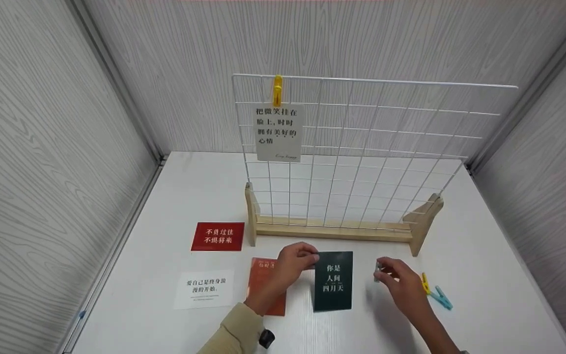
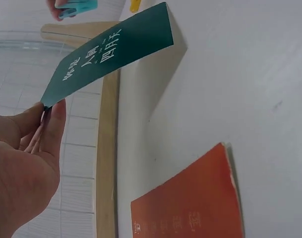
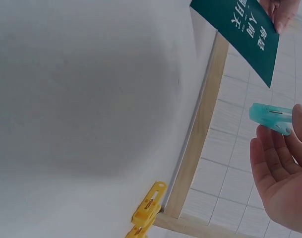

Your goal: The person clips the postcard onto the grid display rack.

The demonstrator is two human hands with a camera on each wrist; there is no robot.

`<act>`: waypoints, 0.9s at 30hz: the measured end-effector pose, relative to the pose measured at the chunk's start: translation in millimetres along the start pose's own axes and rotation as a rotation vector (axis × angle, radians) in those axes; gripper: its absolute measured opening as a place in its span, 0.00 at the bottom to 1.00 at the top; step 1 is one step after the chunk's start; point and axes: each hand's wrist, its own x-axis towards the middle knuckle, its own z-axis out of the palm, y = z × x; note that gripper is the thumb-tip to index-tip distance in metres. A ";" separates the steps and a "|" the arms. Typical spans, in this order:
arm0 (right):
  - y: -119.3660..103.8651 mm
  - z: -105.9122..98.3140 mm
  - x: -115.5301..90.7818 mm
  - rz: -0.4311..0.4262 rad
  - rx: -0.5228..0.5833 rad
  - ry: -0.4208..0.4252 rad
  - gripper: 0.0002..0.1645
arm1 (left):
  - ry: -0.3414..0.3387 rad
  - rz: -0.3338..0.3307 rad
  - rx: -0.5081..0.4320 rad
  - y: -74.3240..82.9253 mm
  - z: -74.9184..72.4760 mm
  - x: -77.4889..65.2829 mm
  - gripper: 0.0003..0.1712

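Left hand point(image 1: 295, 263) has the green card point(image 1: 333, 297) pinched by its top-left corner, up off the table point(image 1: 199, 191) in front of the rack point(image 1: 332, 233), and the right hand point(image 1: 401, 282) is pinching a teal clip point(image 3: 264, 115) just off to the card's side. That corner grip seems smart, leaves most of the top edge free; I'd square the card against the rack before letting the clip bite.

Held card point(image 1: 333, 281) before wire rack point(image 1: 332, 232), left of loose clothespins point(image 1: 425, 283).
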 end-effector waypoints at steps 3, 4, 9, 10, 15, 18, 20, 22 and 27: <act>-6.3 0.6 1.5 0.002 0.002 -0.015 0.21 | -0.007 0.013 0.007 5.5 1.5 -0.3 0.08; -8.3 0.6 1.9 -0.007 0.003 -0.014 0.22 | -0.007 0.020 0.012 7.7 2.0 -0.4 0.09; -15.9 -0.5 4.1 -0.093 0.021 0.020 0.25 | -0.001 0.056 0.039 18.4 3.9 -1.4 0.10; -16.9 -0.8 4.6 -0.108 0.022 0.028 0.25 | -0.002 0.063 0.041 20.3 4.3 -1.4 0.10; -20.2 -2.5 7.7 -0.170 0.027 0.051 0.23 | 0.003 0.080 0.060 29.3 6.5 -0.4 0.07; -23.4 -4.4 9.6 -0.219 0.021 0.060 0.22 | 0.003 0.088 0.065 34.2 6.7 0.7 0.07; -26.8 -6.1 11.2 -0.254 0.020 0.067 0.21 | -0.005 0.099 0.064 36.7 5.8 1.9 0.07; -29.9 -8.3 12.9 -0.273 0.012 0.079 0.21 | -0.014 0.106 0.066 40.4 4.4 2.6 0.08; -37.8 -15.3 18.7 -0.293 0.023 0.110 0.24 | -0.027 0.120 0.085 52.4 0.9 6.0 0.09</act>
